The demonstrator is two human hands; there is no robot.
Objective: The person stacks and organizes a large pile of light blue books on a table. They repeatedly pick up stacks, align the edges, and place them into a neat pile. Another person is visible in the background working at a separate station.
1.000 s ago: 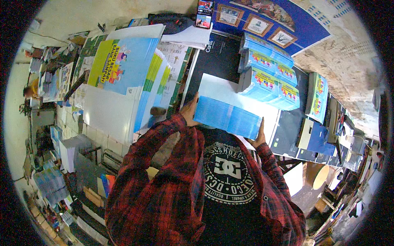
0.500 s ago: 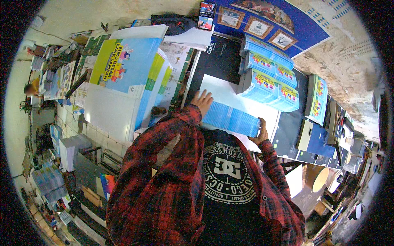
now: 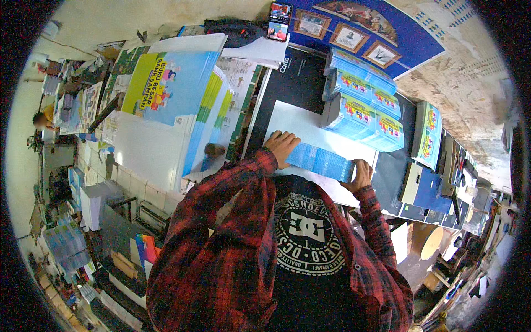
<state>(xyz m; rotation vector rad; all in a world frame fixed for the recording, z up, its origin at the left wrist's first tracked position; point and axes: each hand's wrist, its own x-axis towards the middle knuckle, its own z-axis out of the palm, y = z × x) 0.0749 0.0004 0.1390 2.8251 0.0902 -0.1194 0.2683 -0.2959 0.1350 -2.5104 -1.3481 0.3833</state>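
A block of blue-edged booklets (image 3: 321,161) lies over a white sheet (image 3: 301,123) at the front of the dark worktable. My left hand (image 3: 283,148) wraps around the block's left end, fingers bent over it. At the opposite end my right hand (image 3: 362,175) grips it, thumb and fingers curled around the corner. The block is squeezed lengthwise between both hands, with its layered edges showing. Just beyond it rise several stacks of blue and yellow booklets (image 3: 362,119), printed with cartoon figures.
Large printed cover sheets (image 3: 166,83) are piled at the left. A phone (image 3: 278,23) leans at the back beside a blue board with framed pictures (image 3: 348,37). More booklets (image 3: 427,135) stand right, near a cream and blue box (image 3: 426,185). A person (image 3: 43,119) is far left.
My left hand has gone from flat, extended fingers to curling around the block's end. The block now looks narrower and tilted, and has shifted slightly away from me. My right hand keeps its grip.
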